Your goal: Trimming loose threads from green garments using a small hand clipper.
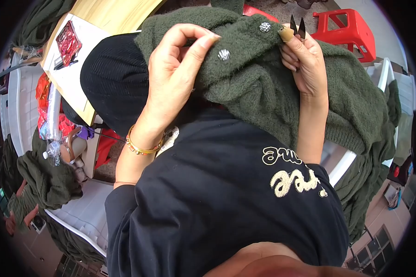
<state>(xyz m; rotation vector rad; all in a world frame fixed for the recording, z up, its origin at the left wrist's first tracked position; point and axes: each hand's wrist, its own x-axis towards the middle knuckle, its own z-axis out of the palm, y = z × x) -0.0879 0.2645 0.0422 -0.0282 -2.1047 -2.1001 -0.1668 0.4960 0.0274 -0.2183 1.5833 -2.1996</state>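
Observation:
A dark green fuzzy knit sweater point(256, 87) lies across my lap. Two sparkly silver buttons sit on its edge band, one button point(223, 55) near my left fingertips and another button point(265, 27) farther up towards my right hand. My left hand point(178, 69) is pinched, thumb against fingertip, over the knit; whatever is between them is too fine to make out. In my right hand point(306, 60) is a pair of thread snips point(298, 28), dark blades pointing away and slightly apart. A tan finger cot point(286, 33) covers one right fingertip, close to the band's end.
At upper left, a wooden table point(113, 11) carries a red patterned phone-like case point(68, 42). A red plastic stool point(344, 32) stands at upper right. More green knitwear point(46, 171) hangs over a white bin point(81, 210) on the left; plastic bags point(53, 111) are bunched nearby.

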